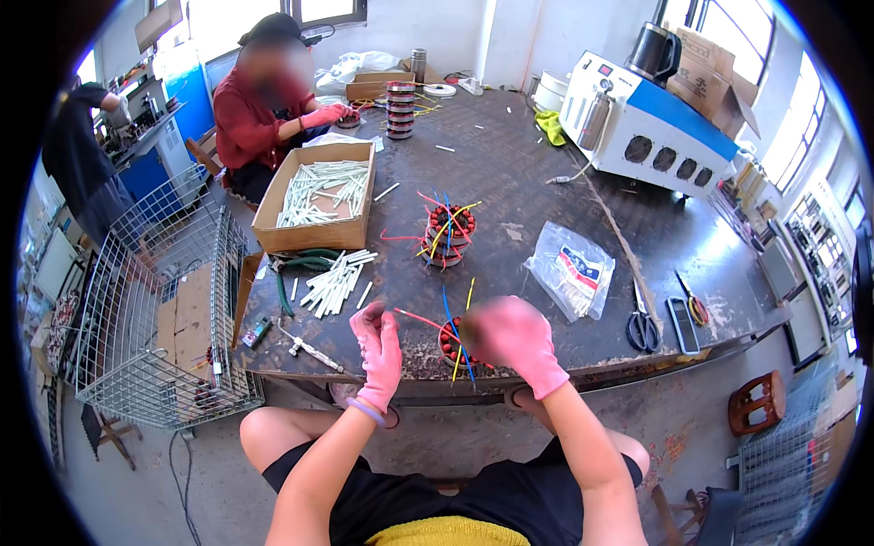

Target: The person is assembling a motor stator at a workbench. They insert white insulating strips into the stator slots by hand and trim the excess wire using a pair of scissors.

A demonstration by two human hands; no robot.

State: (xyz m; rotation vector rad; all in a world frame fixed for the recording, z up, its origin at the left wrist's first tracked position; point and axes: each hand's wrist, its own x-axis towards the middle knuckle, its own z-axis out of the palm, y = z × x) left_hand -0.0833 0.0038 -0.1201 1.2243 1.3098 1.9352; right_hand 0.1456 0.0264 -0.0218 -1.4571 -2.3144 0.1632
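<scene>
A motor stator (pixel 450 344) with red windings stands near the table's front edge, its red, blue and yellow wires sticking out. My left hand (pixel 375 350), in a pink glove, is left of it with fingers drawn together at the tip of a red wire (pixel 421 319). Over the stator's right side is my right hand (pixel 519 341), also gloved in pink; its fingers are smeared, so their grip is hidden. Behind them rises a stack of similar stators (pixel 447 238) with loose coloured wires.
White sleeve tubes (pixel 335 284) lie by a cardboard box (pixel 314 238) of more tubes. Rightward are a plastic bag (pixel 572 273), scissors (pixel 643 329), a phone (pixel 683 325) and a blue-and-white machine (pixel 651 127). A co-worker (pixel 259 114) sits at the far left; a wire cage (pixel 164 355) stands nearer.
</scene>
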